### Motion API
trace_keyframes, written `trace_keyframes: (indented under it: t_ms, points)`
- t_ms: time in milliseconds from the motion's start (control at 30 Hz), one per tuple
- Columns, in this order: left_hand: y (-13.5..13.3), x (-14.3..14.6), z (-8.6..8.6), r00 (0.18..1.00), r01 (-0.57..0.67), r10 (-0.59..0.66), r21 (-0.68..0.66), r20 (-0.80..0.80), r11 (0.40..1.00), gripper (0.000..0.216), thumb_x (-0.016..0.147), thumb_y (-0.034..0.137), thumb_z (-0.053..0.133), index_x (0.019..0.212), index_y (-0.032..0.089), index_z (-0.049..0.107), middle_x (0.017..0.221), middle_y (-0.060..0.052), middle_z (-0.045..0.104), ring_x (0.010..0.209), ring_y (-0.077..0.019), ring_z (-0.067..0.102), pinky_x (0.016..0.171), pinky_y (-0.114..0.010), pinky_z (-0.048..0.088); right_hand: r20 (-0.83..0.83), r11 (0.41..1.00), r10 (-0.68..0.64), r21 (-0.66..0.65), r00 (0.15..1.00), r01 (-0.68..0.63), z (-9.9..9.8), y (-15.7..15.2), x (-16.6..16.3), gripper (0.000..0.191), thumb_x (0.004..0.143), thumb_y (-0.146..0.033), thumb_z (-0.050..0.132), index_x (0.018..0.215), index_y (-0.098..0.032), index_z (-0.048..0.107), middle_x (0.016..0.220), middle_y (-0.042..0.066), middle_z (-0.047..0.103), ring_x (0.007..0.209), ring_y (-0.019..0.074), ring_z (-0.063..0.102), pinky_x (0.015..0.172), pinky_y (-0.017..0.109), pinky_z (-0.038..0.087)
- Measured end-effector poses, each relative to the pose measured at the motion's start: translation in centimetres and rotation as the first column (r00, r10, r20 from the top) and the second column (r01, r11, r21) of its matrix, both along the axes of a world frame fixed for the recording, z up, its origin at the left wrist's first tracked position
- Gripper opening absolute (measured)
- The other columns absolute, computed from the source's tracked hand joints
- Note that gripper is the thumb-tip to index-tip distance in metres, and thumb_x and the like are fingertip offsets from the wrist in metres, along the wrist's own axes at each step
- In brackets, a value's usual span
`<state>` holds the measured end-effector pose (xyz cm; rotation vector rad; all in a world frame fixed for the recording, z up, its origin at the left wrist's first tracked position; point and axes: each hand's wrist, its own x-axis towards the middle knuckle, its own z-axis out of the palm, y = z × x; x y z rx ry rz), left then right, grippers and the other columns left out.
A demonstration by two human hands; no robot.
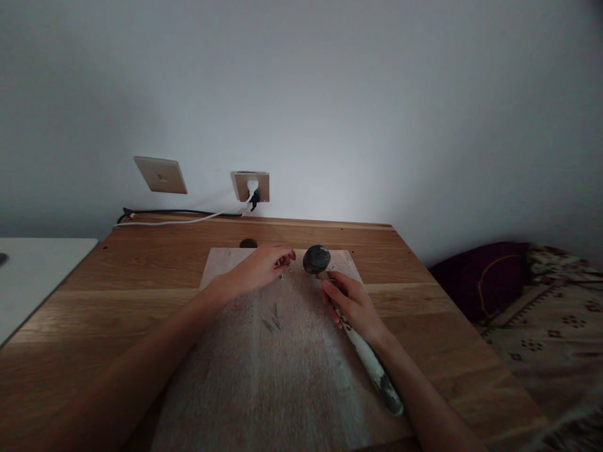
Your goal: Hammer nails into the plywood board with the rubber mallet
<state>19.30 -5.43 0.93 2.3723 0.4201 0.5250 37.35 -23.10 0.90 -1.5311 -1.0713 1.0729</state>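
Observation:
My right hand point(354, 304) is wrapped round the paint-stained handle of a hammer point(372, 361), near its dark round head point(316, 258), which hovers over the far part of a pale wooden board point(273, 376). My left hand point(264, 267) pinches a small nail point(282, 274) upright on the board, just left of the hammer head. A few loose nails point(273, 319) lie on the board between my hands.
The board rests on a brown wooden table point(117, 295) against a white wall. Two wall plates, one a socket point(251, 186) with plugged cables point(188, 217), sit behind. A white surface point(32, 270) is left; a patterned rug point(541, 326) and dark cushion lie right.

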Motion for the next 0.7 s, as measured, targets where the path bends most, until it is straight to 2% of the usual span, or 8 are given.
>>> trace_keyframes:
  t_ms: [100, 267, 467, 600, 700]
  points:
    - [-0.7, 0.6, -0.4, 1.000, -0.013, 0.013, -0.007, -0.023, 1.000, 0.018, 0.084, 0.001, 0.059, 0.089, 0.016, 0.068, 0.093, -0.006, 0.074, 0.087, -0.0193, 0.068, 0.082, -0.031, 0.051, 0.008, 1.000, -0.007, 0.014, 1.000, 0.007, 0.1, 0.0, -0.1, 0.037, 0.089, -0.059, 0.063, 0.088, -0.022, 0.058, 0.064, -0.006, 0.057, 0.035, 0.0073, 0.046, 0.029, 0.019, 0.034]
    - [-1.2, 1.1, -0.9, 0.991, -0.134, 0.134, -0.018, -0.031, 0.991, 0.023, 0.081, -0.001, 0.057, 0.092, 0.017, 0.069, 0.089, -0.005, 0.074, 0.081, -0.0190, 0.068, 0.078, -0.032, 0.051, 0.013, 1.000, 0.005, 0.013, 1.000, -0.006, 0.2, 0.0, 0.0, 0.038, 0.090, -0.059, 0.062, 0.089, -0.022, 0.057, 0.065, -0.006, 0.057, 0.035, 0.0076, 0.046, 0.028, 0.020, 0.035]
    - [-1.0, 0.9, -0.6, 0.991, -0.127, 0.124, -0.047, -0.046, 0.991, 0.027, 0.076, -0.002, 0.056, 0.088, 0.017, 0.070, 0.082, -0.004, 0.073, 0.075, -0.0181, 0.067, 0.072, -0.030, 0.051, 0.021, 1.000, 0.005, 0.003, 1.000, -0.005, -0.2, -0.1, 0.1, 0.037, 0.092, -0.058, 0.061, 0.087, -0.022, 0.056, 0.066, -0.006, 0.058, 0.036, 0.0074, 0.048, 0.030, 0.020, 0.037]
    - [-1.3, 1.1, -0.6, 0.992, -0.115, 0.114, -0.035, -0.047, 0.993, 0.024, 0.078, -0.002, 0.056, 0.085, 0.016, 0.071, 0.086, -0.005, 0.074, 0.080, -0.0191, 0.068, 0.077, -0.032, 0.052, 0.019, 1.000, 0.001, 0.007, 1.000, -0.001, 0.0, 0.0, 0.0, 0.039, 0.089, -0.061, 0.062, 0.084, -0.022, 0.055, 0.066, -0.006, 0.058, 0.035, 0.0074, 0.047, 0.028, 0.020, 0.036]
    - [-1.2, 1.4, -1.2, 0.992, -0.126, 0.126, -0.079, -0.009, 0.989, 0.026, 0.079, -0.002, 0.058, 0.092, 0.017, 0.071, 0.089, -0.005, 0.076, 0.082, -0.0186, 0.070, 0.080, -0.032, 0.054, 0.024, 1.000, -0.005, 0.001, 1.000, 0.005, 0.3, 0.0, -0.1, 0.040, 0.087, -0.061, 0.063, 0.086, -0.022, 0.056, 0.066, -0.005, 0.058, 0.035, 0.0077, 0.047, 0.029, 0.020, 0.035]
